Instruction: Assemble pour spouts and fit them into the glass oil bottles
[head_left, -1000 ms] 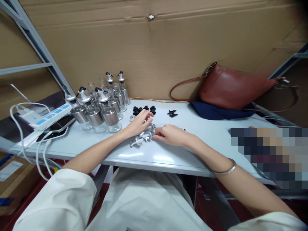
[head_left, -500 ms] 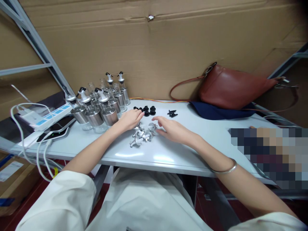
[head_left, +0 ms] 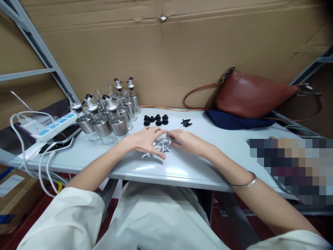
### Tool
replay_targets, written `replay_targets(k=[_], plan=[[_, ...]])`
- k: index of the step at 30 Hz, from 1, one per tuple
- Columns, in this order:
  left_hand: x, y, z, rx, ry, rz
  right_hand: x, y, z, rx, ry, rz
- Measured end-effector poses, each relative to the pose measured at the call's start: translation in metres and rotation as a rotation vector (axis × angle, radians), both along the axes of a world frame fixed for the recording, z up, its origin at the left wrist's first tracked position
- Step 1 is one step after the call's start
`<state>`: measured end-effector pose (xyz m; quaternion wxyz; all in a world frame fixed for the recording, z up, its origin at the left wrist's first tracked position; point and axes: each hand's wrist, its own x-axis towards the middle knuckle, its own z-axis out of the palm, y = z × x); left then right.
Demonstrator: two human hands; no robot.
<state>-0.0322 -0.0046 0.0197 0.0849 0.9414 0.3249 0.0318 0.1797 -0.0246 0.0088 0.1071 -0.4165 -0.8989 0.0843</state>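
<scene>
A loose pile of silver-grey pourer tops (head_left: 161,146) lies near the front of the white table (head_left: 208,166). My left hand (head_left: 148,140) spreads over the pile's left side, thumb toward me and fingers apart, hiding part of it. At the right edge of the pile is my right hand (head_left: 183,140), its fingers curved against the pieces; whether they grip one is hidden. Behind the hands sit several black ribbed stoppers (head_left: 158,121) in a cluster. Some small black spout levers (head_left: 186,122) lie to the right of them.
Several glass bottles with steel sleeves (head_left: 119,125) stand at left, some with pourers fitted. Beside them are a power strip (head_left: 57,125), cables and a black device (head_left: 57,146). A brown leather bag (head_left: 249,95) rests on dark blue cloth (head_left: 234,122) at right.
My left hand has moved from the black stoppers toward me, opening over the silver pile and uncovering the stoppers. My right hand has shifted slightly, its fingers lower and more curled on the pile.
</scene>
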Motion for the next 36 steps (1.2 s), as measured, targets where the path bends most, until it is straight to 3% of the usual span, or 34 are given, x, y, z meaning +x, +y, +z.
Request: replay_targets(k=[6,12,16,21,24,32,36], plan=[[0.002,0.008,-0.004,0.050,-0.009,0.013,0.002,-0.004,0.009,0.000,0.080,-0.049],[0.001,0.019,-0.010,0.074,-0.033,0.045,0.001,-0.010,0.021,-0.396,0.283,0.037],[-0.001,0.014,-0.003,-0.028,-0.057,-0.013,0.002,-0.008,0.017,-0.522,0.399,0.079],[-0.007,0.004,0.007,-0.167,0.136,-0.005,0.005,-0.005,0.013,-0.450,0.384,0.088],[-0.008,0.004,0.006,-0.167,0.152,-0.025,0.005,-0.004,0.012,-0.409,0.367,0.094],[-0.004,0.008,0.003,-0.105,0.017,-0.006,0.003,-0.005,0.012,-0.385,0.376,0.125],[0.003,0.007,0.001,0.031,-0.252,-0.036,0.005,-0.006,0.015,-0.273,0.384,0.069]])
